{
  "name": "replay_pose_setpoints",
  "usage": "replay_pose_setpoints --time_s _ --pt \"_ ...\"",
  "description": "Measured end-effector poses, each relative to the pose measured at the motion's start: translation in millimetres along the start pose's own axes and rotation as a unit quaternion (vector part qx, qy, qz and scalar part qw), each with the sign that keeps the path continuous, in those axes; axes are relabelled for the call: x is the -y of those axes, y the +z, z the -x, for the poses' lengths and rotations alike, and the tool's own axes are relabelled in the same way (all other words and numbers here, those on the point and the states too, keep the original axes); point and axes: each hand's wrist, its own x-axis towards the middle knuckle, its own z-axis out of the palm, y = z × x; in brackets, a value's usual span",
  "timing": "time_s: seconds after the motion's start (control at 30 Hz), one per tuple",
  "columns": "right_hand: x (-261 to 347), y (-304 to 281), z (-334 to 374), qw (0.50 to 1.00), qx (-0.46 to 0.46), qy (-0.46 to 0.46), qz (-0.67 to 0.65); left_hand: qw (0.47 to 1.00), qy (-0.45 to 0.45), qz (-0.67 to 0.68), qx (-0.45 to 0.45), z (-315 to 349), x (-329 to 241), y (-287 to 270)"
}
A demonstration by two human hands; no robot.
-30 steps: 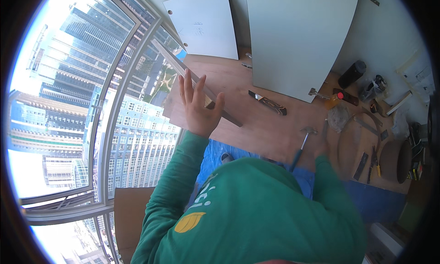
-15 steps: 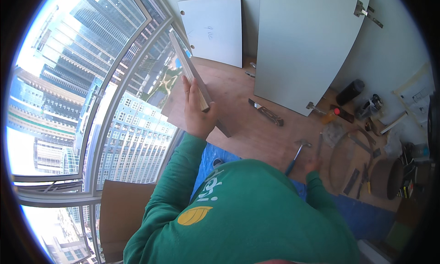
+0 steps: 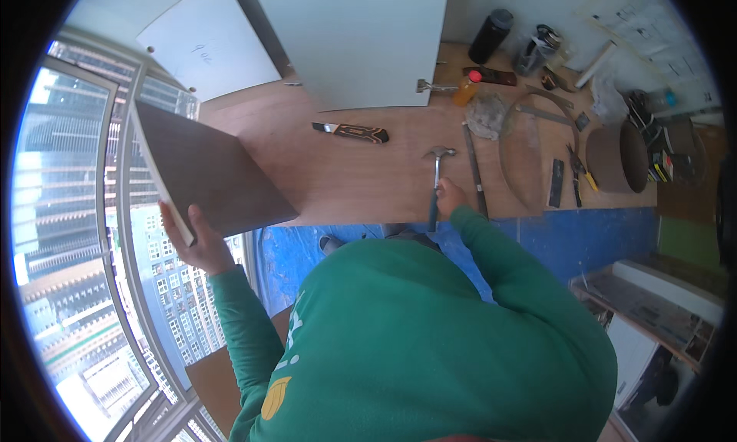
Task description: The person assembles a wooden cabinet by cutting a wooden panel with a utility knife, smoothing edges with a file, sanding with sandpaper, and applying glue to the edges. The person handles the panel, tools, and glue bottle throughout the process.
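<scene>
L hand (image 3: 201, 245) holds a brown board (image 3: 215, 169), tipped up at L end of worktop (image 3: 368, 181); R hand (image 3: 451, 198) has its grip round the hammer (image 3: 437, 168). Step, prob.: getting board & hammer held. Next move needs tight hold w/ both.

Left hand (image 3: 206, 248) on panel (image 3: 211, 165) (brown-faced)

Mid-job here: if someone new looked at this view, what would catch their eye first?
Probably the large brown panel, tilted at the left end of the wooden worktop, with the left hand gripping its pale edge in front of the bright windows. Next, the right hand at the handle of a claw hammer near the worktop's front edge, and the big pale board standing at the back.
</scene>
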Motion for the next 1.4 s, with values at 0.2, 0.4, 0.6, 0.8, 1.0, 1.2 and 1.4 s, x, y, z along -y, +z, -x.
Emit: replay_pose_setpoints --time_s 0.2,0.4,0.6,0.8,1.0,1.2,1.4 --pt "31.3 -6.7 -21.4 0.995 0.04 0.04 0.078 0.999 0.002 0.015 -0.029 -0.4 26.9 -14.5" --pt "-19.6 -39.7 -25.4 0.989 -0.069 0.128 0.013 0.999 0.04 -0.028 -0.024 -3.9 47.7 -20.4" --pt "-155.9 -126.1 -55.9 0.909 -0.354 0.132 0.177 0.991 0.121 -0.051 0.001 -7.8 78.5 -52.5" --pt "-362.0 -263.4 -45.9 0.847 -0.345 0.327 0.236 0.998 -0.032 0.035 0.034 -14.1 61.9 -44.4" --pt "-421.8 -282.9 -57.9 0.863 -0.28 0.398 0.133 0.994 -0.103 0.018 0.014 -4.6 47.0 -60.7" --pt "-355.4 -232.6 -59.0 0.841 -0.214 0.451 0.21 0.998 -0.05 -0.01 0.041 -10.1 37.6 -78.5" --pt "-307.2 -264.4 -28.8 0.814 -0.348 0.455 0.091 0.998 -0.029 -0.005 0.064 -20.1 33.9 -57.5"
